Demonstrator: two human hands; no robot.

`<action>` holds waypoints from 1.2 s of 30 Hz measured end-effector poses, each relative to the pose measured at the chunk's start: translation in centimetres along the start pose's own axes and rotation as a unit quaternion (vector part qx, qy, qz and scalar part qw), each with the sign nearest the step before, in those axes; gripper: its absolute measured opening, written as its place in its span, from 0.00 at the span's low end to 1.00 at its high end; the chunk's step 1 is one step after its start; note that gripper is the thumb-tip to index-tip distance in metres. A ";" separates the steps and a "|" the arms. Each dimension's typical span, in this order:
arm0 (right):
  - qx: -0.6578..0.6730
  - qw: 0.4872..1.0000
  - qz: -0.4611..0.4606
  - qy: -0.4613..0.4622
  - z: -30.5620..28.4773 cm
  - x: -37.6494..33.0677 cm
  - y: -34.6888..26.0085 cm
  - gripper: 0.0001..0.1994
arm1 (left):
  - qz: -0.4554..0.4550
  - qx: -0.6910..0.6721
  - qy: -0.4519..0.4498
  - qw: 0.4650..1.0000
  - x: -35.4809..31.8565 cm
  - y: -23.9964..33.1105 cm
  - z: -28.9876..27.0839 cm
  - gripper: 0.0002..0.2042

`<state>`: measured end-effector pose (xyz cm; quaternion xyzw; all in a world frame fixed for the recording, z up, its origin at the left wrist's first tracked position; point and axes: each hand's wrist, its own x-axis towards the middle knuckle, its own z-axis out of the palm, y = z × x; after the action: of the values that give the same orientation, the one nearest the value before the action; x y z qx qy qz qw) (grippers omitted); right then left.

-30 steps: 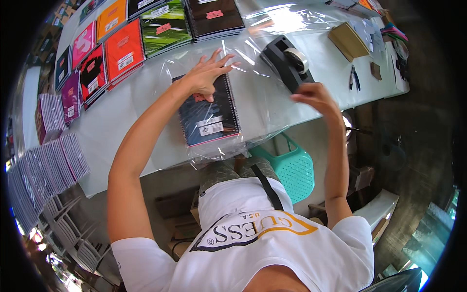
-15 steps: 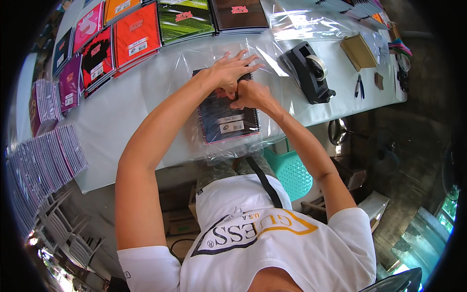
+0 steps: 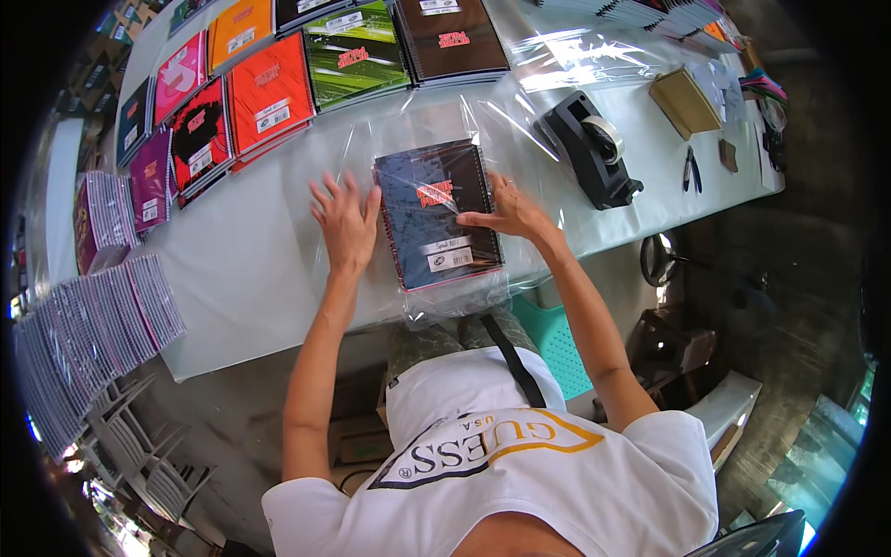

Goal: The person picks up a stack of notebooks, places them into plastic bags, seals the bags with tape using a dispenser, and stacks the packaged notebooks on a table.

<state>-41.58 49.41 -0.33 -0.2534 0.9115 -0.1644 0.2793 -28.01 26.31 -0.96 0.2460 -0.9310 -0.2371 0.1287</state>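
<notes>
A dark blue-black spiral notebook [image 3: 418, 232] lies on the table in front of me. Clear plastic wrap [image 3: 436, 121] spreads around it, reaching past its far edge and down over the table's near edge. My left hand [image 3: 345, 221] is just left of the notebook, fingers spread, holding nothing. On the right side my right hand [image 3: 509, 209] rests at the notebook's edge, thumb stretched over the cover and fingers along the side. It touches the notebook or its wrap without gripping it.
A black tape dispenser [image 3: 594, 153] stands to the right, with pliers [image 3: 691, 170] and a tan box [image 3: 685, 100] beyond. Stacks of notebooks, including a green one [image 3: 357, 56] and a red one [image 3: 269, 93], line the far side. Wrapped notebook bundles [image 3: 102, 325] stand at left.
My left hand has left the notebook's top and moved left and nearer. My right hand has slid to its right edge, its fingers now extended. The notebook's cover is now uncovered by hands.
</notes>
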 end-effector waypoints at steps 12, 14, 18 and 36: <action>0.570 0.820 -0.054 -0.023 -0.8 -4.4 -1.8 0.52 | 0.028 -0.077 0.000 0.997 -3.0 -0.4 0.2 0.40; 0.603 0.794 -0.072 -0.006 -0.6 -5.5 -2.1 0.50 | 0.031 -0.254 0.092 0.962 -3.1 1.4 -1.7 0.43; 0.620 0.777 -0.103 -0.032 -1.2 -7.5 -2.2 0.48 | -0.154 -0.589 -0.184 0.772 -5.4 0.9 -3.8 0.49; 0.185 0.829 -0.512 0.125 -14.7 -9.0 -7.1 0.33 | 0.058 -0.434 -0.018 0.899 -3.0 7.3 -12.5 0.31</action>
<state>-41.19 50.91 18.22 -0.6046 0.6309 -0.4795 0.0801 -23.92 28.69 13.07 0.1070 -0.7506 -0.6140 0.2193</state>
